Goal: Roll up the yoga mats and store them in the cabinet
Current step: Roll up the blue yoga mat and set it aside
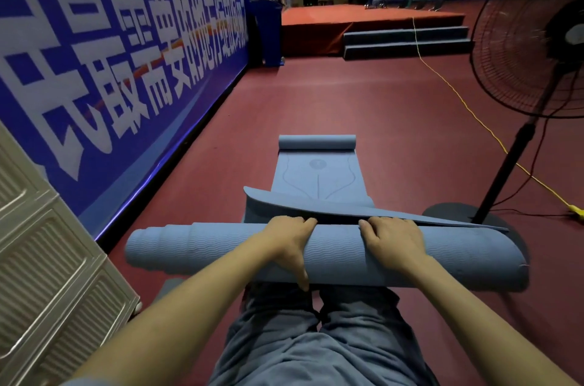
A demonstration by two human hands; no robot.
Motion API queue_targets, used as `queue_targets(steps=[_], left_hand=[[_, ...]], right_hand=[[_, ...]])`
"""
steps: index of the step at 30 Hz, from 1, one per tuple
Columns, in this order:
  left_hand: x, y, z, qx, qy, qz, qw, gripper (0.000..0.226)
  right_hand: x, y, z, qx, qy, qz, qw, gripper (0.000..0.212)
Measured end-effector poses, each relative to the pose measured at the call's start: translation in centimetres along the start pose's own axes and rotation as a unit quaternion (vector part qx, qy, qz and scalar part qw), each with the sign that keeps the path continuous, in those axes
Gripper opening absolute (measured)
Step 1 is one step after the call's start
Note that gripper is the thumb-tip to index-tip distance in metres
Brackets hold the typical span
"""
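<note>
Here each hand (290,240) grips the rolled mat (331,256).

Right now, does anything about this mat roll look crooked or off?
Yes. The rolled yoga mat under the left hand and right hand is uneven: its layers step inward at the left end, and its loose flap runs skewed across the roll.

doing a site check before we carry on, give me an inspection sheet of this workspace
surface: dark red sports floor.
job's things: rolled mat with loose end flap; second mat part unrolled beyond; cabinet at left.
clutter: nothing seen.
grippers: left hand and right hand both grip the rolled mat.
cables: yellow cable crosses the floor; dark cords by fan.
surroundings: blue banner, red stage, blue bin.
</note>
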State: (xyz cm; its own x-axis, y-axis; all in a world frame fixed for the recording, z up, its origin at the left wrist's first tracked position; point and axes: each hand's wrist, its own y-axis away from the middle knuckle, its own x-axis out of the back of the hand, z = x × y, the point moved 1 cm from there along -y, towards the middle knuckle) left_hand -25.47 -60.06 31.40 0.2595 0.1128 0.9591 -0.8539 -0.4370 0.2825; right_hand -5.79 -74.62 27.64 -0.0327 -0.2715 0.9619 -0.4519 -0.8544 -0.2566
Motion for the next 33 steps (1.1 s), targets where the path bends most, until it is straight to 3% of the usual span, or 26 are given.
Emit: queue_targets(steps=[2,8,13,15,17,19,22,26,29,33], left_hand=[[0.3,-0.1,-0.1,-0.004,-0.003,0.001,1.000,0.112],[2.0,0.1,0.0,-0.003,0.027,-0.049,0.998,0.104],[2.4,0.8,0.4,-0.016,0.151,-0.165,0.975,0.088],[2.0,1.2,0.6,-0.026,0.205,-0.228,0.951,0.076],[1.7,1.4,0.6,-0.036,0.224,-0.246,0.942,0.070],[1.5,1.2,0.4,-0.043,0.216,-0.226,0.949,0.070],[0.8,0.8,-0.7,-0.038,0.235,-0.173,0.956,0.075],[0.6,0.3,-3.7,-0.023,0.318,-0.023,0.947,0.074],[0.6,-0.2,-5.4,0.041,0.358,0.102,0.927,0.057],[-0.2,-1.5,-4.6,0.108,0.239,0.233,0.937,0.027]], right_hand=[[0.4,-0.4,0.1,0.000,-0.016,-0.021,1.000,0.054],[1.3,-0.4,0.2,-0.003,-0.024,-0.071,0.997,0.059],[1.7,-1.0,0.9,-0.034,-0.017,-0.265,0.963,0.074],[1.6,-0.9,1.1,-0.045,-0.025,-0.310,0.949,0.089],[1.8,-0.3,1.1,-0.041,-0.042,-0.337,0.940,0.091],[2.3,0.3,0.7,-0.031,-0.069,-0.320,0.945,0.074],[2.4,1.1,0.0,0.044,-0.066,-0.186,0.979,0.057],[1.2,2.5,-0.9,0.092,-0.036,-0.032,0.995,0.051],[0.2,3.0,-1.3,0.102,-0.024,-0.016,0.994,0.076],[0.1,2.2,-2.1,0.122,0.031,-0.107,0.986,0.133]])
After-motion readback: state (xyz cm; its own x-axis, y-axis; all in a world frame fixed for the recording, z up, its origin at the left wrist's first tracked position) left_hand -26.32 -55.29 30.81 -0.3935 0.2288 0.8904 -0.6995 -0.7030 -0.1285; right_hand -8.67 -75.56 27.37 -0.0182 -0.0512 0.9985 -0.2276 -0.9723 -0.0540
